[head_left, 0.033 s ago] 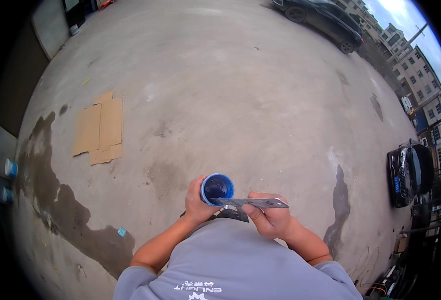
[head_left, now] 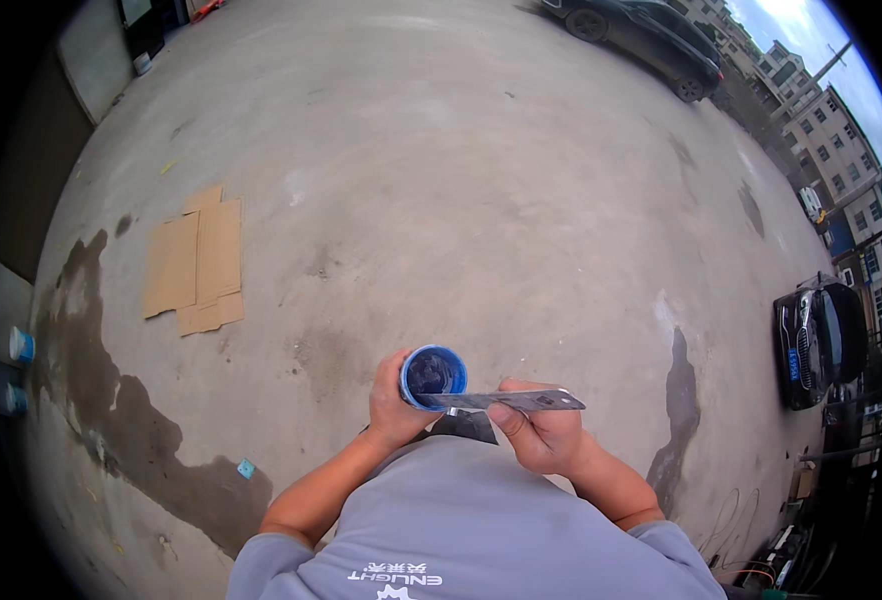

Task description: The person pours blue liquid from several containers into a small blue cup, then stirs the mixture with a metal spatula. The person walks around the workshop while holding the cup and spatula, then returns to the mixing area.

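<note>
My left hand (head_left: 393,408) is wrapped round the side of a blue paint can (head_left: 432,368), its open top facing up at me. Dark, wet-looking paint coats the inside. In my right hand (head_left: 544,437) is a flat metal stirring stick (head_left: 536,400) with a small hole at its outer end, pinched between thumb and fingers. The stick lies almost level, and its left end reaches over the near part of the can's rim. Whether that tip touches the paint, I cannot tell.
Flattened cardboard (head_left: 193,262) lies on the concrete ahead left, near a wet stain (head_left: 126,415) and a small light-blue piece (head_left: 246,468). White-and-blue buckets (head_left: 21,345) stand at the left wall. Dark cars (head_left: 651,45) are parked far right and at right (head_left: 811,340).
The stirring stick has shifted slightly to the right with my right hand and lies a little straighter. My left hand and the can are almost unmoved.
</note>
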The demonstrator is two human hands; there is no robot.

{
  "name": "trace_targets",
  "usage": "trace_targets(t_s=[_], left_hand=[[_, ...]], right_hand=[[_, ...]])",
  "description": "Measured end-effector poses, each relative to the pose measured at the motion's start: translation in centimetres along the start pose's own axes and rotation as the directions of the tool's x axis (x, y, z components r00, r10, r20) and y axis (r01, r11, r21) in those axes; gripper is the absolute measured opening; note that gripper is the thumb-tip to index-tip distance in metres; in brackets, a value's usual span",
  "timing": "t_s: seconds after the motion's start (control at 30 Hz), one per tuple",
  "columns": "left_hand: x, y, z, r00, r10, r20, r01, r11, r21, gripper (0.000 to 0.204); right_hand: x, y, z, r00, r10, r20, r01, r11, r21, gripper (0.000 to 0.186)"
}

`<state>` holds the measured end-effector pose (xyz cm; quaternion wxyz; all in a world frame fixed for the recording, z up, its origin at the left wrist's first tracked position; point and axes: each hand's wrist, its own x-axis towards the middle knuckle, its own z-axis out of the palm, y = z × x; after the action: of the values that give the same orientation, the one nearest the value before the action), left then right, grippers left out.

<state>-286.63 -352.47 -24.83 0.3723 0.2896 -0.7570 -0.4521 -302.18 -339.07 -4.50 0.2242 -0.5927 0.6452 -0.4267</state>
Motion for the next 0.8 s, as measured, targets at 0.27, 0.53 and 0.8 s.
trace_targets(t_s=[0.27,0.53,0.8], left_hand=[[13.8,-4.6,2.2,0.997,-0.051,0.057,0.062,0.978,-0.199,0.087],[27.8,-8.9,4.9,0.98,-0.129,0.149,0.147,0.982,-0.121,0.085],[42.3,-10.5,7.5,0.983,-0.036,0.181,0.054,0.994,-0.093,0.085]], right_hand=[[12.9,6.4,-2.7,0.974,-0.126,-0.189,0.109,0.989,-0.098,0.019],[25.5,15.6,-6.8,0.953,-0.126,-0.276,0.145,0.988,0.046,0.011],[36.5,21.7,-12.7,0.99,-0.069,-0.123,0.087,0.986,0.143,0.021]])
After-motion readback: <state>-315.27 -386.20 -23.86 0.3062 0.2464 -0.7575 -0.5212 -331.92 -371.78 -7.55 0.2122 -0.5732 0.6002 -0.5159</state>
